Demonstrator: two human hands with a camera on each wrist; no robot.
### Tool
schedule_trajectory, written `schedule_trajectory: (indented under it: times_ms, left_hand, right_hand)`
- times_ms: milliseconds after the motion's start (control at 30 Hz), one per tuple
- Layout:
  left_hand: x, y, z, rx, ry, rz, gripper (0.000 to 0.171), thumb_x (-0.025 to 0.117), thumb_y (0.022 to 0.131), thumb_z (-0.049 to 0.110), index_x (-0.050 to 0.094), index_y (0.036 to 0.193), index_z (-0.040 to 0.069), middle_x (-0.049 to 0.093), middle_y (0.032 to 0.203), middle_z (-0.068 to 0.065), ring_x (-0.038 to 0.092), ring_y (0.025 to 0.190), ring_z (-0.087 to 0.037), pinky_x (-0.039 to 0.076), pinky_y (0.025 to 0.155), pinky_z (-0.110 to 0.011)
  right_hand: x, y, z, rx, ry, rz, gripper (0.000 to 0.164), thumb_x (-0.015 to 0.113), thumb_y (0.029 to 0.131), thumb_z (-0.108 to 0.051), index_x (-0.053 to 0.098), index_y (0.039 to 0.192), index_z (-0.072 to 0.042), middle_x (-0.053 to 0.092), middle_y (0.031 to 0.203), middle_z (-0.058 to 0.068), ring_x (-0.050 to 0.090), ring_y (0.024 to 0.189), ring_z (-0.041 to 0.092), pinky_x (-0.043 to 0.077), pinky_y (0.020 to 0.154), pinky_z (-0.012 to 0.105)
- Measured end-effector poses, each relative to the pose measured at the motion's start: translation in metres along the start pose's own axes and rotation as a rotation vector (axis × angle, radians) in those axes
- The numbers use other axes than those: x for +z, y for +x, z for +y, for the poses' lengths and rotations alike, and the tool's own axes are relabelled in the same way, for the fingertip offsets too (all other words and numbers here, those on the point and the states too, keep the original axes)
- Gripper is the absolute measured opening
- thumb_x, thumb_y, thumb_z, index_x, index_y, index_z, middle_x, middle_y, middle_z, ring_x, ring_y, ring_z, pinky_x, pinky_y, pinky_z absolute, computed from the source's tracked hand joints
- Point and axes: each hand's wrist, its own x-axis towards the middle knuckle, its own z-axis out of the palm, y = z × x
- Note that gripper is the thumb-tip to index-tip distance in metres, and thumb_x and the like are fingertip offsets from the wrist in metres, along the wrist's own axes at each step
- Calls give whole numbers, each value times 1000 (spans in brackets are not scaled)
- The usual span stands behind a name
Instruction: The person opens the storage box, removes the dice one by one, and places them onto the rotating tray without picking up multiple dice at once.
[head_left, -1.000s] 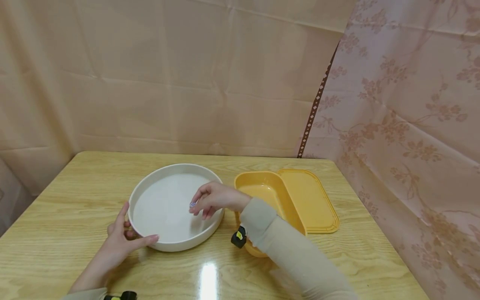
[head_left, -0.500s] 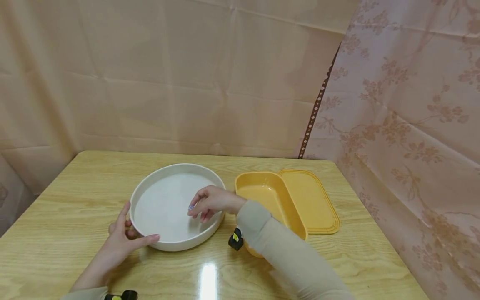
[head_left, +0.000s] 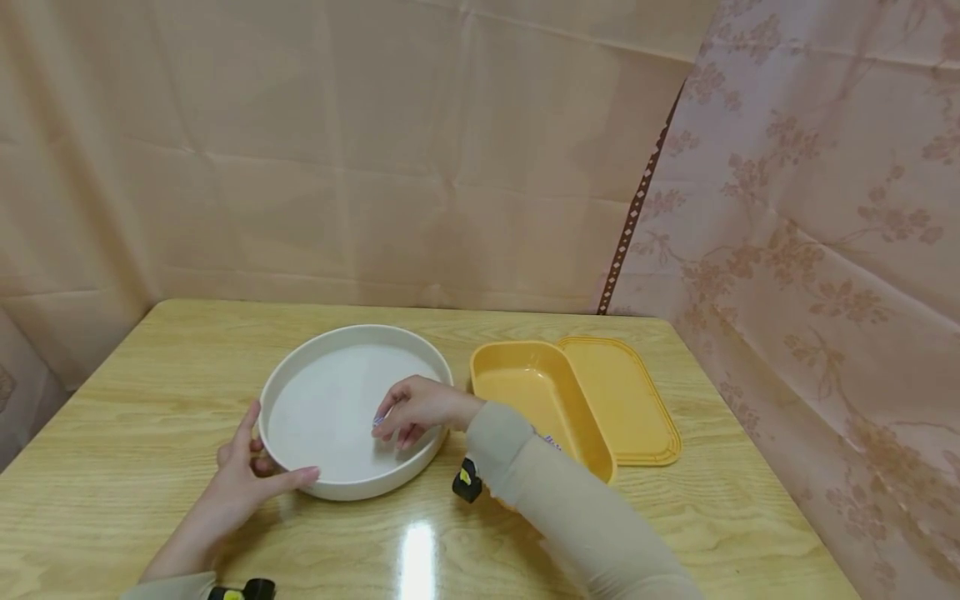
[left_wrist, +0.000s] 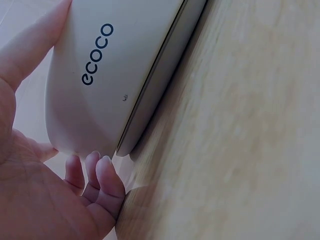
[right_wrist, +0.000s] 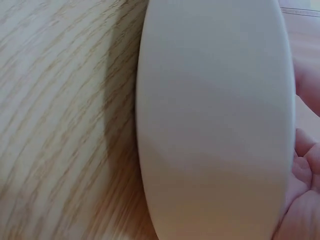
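A shallow round white tray (head_left: 330, 417) stands on the table. My left hand (head_left: 240, 479) rests against its outer left wall, thumb at the front and index finger spread along the side. In the left wrist view the wall (left_wrist: 112, 90) reads "ecoco", with fingertips (left_wrist: 105, 172) near its lower edge. Over the tray's right half, my right hand (head_left: 420, 408) pinches a small white-and-purple piece (head_left: 378, 422) between thumb and fingers. In the right wrist view the tray's wall (right_wrist: 215, 120) hides most of that hand (right_wrist: 307, 175).
A yellow rectangular box (head_left: 510, 350) sits open right of the tray, partly under my right sleeve (head_left: 570, 508). A small white-and-purple piece (head_left: 552, 442) shows inside it. Its yellow lid (head_left: 622, 400) lies alongside. Curtains hang behind the table (head_left: 195, 358) and to the right.
My right hand has shifted slightly left and down over the tray, still pinching the small piece. The sleeve moved too, uncovering a similar piece in the yellow box. The left hand stays put.
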Motion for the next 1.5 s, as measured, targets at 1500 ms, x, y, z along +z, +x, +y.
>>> schedule_trajectory:
  times_ms: [1500]
  left_hand:
    - [0,-1,-1,2,-26,-7,131,82,82,36,-27,154,19,17,134,-25,36,127,-40,30,104,-55]
  right_hand:
    - [11,10,4,51,-108,26,8,72,87,-1,64,89,-2,65,66,3,57,50,12,49,50,21]
